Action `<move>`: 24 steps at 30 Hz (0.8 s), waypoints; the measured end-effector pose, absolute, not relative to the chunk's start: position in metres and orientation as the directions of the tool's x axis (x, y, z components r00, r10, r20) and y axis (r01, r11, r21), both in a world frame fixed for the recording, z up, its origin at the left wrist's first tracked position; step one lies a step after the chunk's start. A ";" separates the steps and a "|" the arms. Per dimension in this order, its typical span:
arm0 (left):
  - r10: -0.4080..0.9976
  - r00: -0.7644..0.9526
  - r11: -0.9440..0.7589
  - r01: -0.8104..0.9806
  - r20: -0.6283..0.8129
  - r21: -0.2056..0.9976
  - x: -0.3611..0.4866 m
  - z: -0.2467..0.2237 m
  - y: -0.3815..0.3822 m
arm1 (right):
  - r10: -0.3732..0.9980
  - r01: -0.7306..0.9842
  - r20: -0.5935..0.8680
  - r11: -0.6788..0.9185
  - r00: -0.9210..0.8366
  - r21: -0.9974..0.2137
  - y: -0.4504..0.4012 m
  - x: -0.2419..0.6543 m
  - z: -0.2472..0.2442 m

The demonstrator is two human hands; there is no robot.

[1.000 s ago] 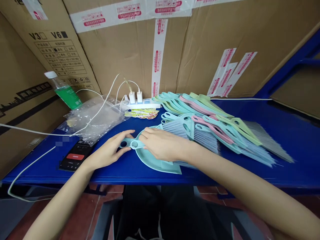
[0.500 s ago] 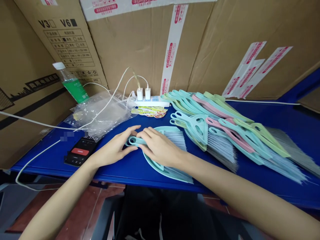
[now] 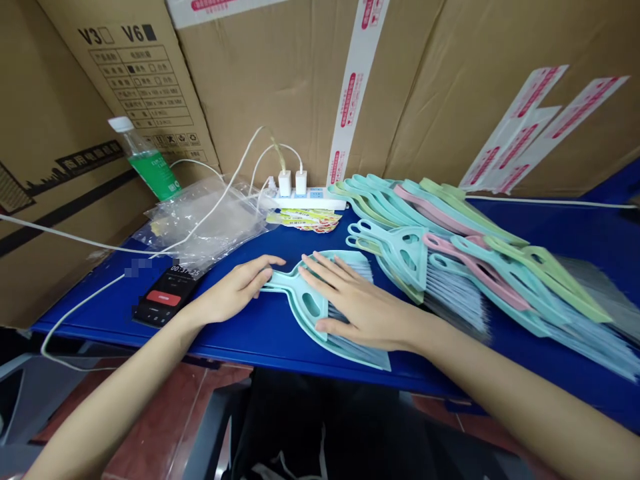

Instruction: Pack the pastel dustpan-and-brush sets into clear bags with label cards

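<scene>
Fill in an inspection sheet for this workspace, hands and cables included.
Surface: blue table.
Job's things: light-blue brush lying on matching dustpan; more brushes and dustpans piled alongside, some pink or green.
Clutter: green-labelled bottle, clear plastic, phone, yellow packaging.
Hands: left hand at the handle ends, grip unclear; right hand spread over the brush.
Cables: white cable crossing the plastic; two chargers plugged into a power strip.
Surroundings: cardboard behind and left; chair and tiled floor below.

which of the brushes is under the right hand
The light-blue brush lying on the light-blue dustpan: the right hand is spread over it. The other brushes lie overlapping to its right, no hand on them.
</scene>
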State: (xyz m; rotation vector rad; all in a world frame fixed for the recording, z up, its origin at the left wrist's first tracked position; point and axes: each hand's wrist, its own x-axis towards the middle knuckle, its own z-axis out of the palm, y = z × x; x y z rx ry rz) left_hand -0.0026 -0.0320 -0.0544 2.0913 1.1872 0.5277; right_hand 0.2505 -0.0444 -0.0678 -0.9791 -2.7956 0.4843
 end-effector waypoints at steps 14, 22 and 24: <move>0.845 0.523 -0.124 0.394 -0.112 0.911 0.001 -0.062 -0.023 | 0.630 0.558 0.098 0.741 -0.770 -0.375 -0.048 0.243 -0.075; 0.851 0.521 -0.171 0.391 -0.064 0.904 0.002 -0.061 -0.024 | 0.614 0.549 0.119 0.764 -0.780 -0.340 -0.047 0.243 -0.073; 0.853 0.520 -0.181 0.393 -0.056 0.902 0.002 -0.061 -0.024 | 0.613 0.547 0.124 0.765 -0.780 -0.339 -0.047 0.244 -0.073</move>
